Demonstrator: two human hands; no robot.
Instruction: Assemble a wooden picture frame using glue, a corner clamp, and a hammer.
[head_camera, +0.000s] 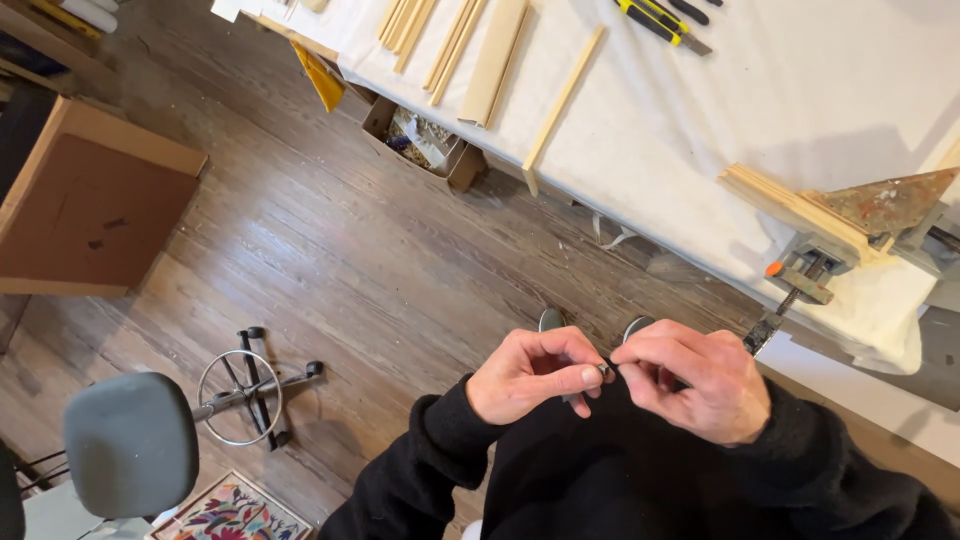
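Note:
My left hand (530, 375) and my right hand (695, 378) meet in front of my black sweater, fingertips pinched together around a very small dark object (606, 367). What that object is cannot be made out. Both hands hover over the wooden floor, just left of the white-covered workbench (700, 160). Below the hands the toes of my two shoes (551, 319) show.
On the bench lie several wooden strips (562, 95), a wood frame corner held in a corner clamp (830, 235), and yellow-black utility knives (660, 22). A box of scraps (425, 145) sits under the bench. A grey stool (135, 440) and a cardboard box (85, 205) stand at left.

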